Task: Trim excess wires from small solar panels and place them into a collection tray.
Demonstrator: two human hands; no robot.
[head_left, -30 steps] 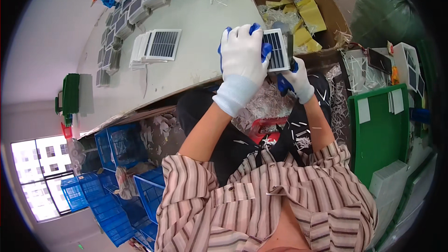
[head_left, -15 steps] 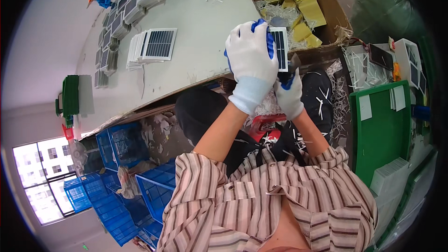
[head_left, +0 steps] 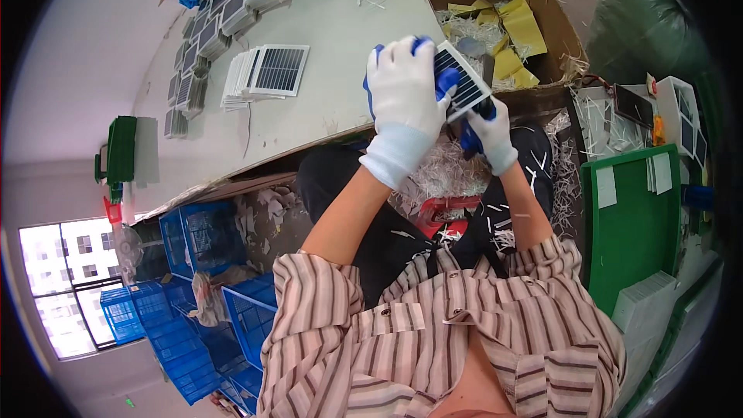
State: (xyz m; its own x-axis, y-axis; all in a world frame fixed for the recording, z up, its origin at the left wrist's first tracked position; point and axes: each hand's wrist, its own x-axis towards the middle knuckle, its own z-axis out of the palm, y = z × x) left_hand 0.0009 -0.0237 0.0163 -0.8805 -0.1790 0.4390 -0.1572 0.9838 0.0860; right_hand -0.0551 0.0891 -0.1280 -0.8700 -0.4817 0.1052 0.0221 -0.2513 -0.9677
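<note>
My left hand [head_left: 402, 85], in a white glove with blue-coated fingers, grips a small solar panel [head_left: 462, 81] by its left edge. The panel has dark cells and a white border, and it tilts down to the right. Under its lower right corner my right hand [head_left: 494, 138], gloved the same way, is closed around the dark handle of a knife. The knife's grey blade [head_left: 487, 68] points up past the panel's right edge. Whether the blade touches the panel I cannot tell. To the left, a fanned stack of similar panels [head_left: 279, 70] lies on the pale table.
Many stacked panels [head_left: 237, 9] line the table's far left side. Beyond my hands, a cardboard box [head_left: 557, 31] contains white strips and yellow pieces. A green tray [head_left: 631, 217] stands at right; blue crates [head_left: 182, 340] are at lower left. White scraps [head_left: 449, 174] lie between my legs.
The panel has turned from upright to slanting, its lower end swinging right. My left hand has shifted slightly left; my right hand has moved slightly right, with the knife blade now beside the panel's upper right edge.
</note>
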